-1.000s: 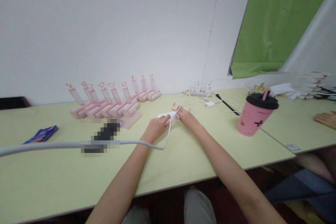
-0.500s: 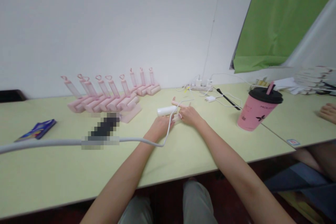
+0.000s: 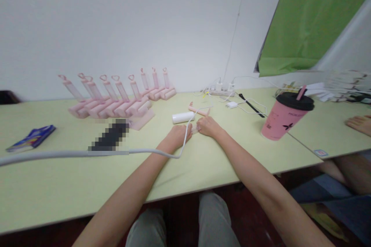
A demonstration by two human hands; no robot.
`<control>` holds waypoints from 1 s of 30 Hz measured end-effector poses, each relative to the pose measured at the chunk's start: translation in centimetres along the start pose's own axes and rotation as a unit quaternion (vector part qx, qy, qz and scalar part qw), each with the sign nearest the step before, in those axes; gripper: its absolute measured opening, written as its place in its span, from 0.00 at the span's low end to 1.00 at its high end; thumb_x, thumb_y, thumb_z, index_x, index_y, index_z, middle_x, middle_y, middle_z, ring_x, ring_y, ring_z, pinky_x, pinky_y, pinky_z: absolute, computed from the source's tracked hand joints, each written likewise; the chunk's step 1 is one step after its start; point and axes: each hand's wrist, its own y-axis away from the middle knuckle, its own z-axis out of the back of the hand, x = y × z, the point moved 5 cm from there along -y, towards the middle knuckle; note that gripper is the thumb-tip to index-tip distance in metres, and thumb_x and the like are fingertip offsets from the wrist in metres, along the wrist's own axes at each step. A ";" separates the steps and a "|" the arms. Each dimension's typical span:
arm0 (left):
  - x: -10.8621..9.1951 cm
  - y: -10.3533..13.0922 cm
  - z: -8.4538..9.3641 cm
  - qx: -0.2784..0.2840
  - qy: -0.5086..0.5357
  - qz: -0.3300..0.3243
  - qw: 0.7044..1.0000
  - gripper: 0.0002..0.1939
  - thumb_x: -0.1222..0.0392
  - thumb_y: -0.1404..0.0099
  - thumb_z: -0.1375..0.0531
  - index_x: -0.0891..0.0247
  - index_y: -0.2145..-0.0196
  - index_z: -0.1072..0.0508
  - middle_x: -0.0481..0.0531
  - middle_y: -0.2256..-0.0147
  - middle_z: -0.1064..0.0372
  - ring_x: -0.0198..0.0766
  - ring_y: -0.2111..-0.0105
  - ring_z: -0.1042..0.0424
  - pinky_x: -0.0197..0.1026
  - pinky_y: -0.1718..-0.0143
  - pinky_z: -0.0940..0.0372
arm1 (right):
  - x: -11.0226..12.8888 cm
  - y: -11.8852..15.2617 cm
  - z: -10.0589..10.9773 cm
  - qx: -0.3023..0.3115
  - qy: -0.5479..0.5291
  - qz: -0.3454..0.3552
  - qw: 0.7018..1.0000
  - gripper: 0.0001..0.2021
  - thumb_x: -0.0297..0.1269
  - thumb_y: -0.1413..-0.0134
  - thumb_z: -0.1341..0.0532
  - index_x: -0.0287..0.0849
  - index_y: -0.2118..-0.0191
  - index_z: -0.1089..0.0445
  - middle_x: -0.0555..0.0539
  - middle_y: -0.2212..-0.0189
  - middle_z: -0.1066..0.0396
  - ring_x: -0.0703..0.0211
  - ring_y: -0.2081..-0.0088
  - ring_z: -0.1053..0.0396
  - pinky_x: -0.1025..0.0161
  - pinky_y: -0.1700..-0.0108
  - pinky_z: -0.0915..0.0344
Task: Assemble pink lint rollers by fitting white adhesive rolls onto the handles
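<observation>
Both hands meet on the table in front of me, over a small clear, pale-pink piece (image 3: 195, 129) that shows between them. My left hand (image 3: 180, 135) is closed on its left end, knuckles up. Round its right end the fingers of my right hand (image 3: 208, 126) are curled. Much of the piece is hidden by the fingers. Just beyond my left hand lies a white cylindrical roll (image 3: 182, 117). Behind my right hand, a slim pink angled handle (image 3: 198, 110) rests on the tabletop.
Several pink cylinders with upright clear handles and heart-shaped loops (image 3: 116, 102) line the wall. A blurred dark object (image 3: 110, 135), a blue packet (image 3: 31, 138), a pink cup (image 3: 285, 117) and a power strip (image 3: 222, 93) lie around. A grey cable (image 3: 72, 153) crosses the view. Another person's hand (image 3: 359, 123) rests at right.
The view has shifted slightly, so objects on the table appear a little higher. My hands stay together around the clear piece, with more of the white roll showing beyond my left hand.
</observation>
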 end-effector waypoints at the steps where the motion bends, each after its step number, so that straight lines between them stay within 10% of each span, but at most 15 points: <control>1: -0.2 0.1 0.1 0.002 -0.001 -0.001 1.000 0.12 0.58 0.36 0.53 0.67 0.61 0.35 0.58 0.70 0.29 0.44 0.69 0.28 0.41 0.70 0.37 | 0.1 0.1 0.0 0.006 0.010 -0.003 1.000 0.11 0.29 0.50 0.47 0.33 0.67 0.27 0.35 0.66 0.27 0.51 0.61 0.31 0.60 0.57 0.39; 30: -0.8 0.5 0.7 0.006 -0.005 0.015 1.000 0.14 0.61 0.35 0.55 0.70 0.58 0.36 0.60 0.72 0.29 0.44 0.71 0.27 0.41 0.70 0.37 | 0.9 0.2 0.5 -0.008 0.016 -0.013 1.000 0.11 0.31 0.50 0.47 0.36 0.68 0.28 0.39 0.66 0.27 0.52 0.62 0.31 0.61 0.60 0.39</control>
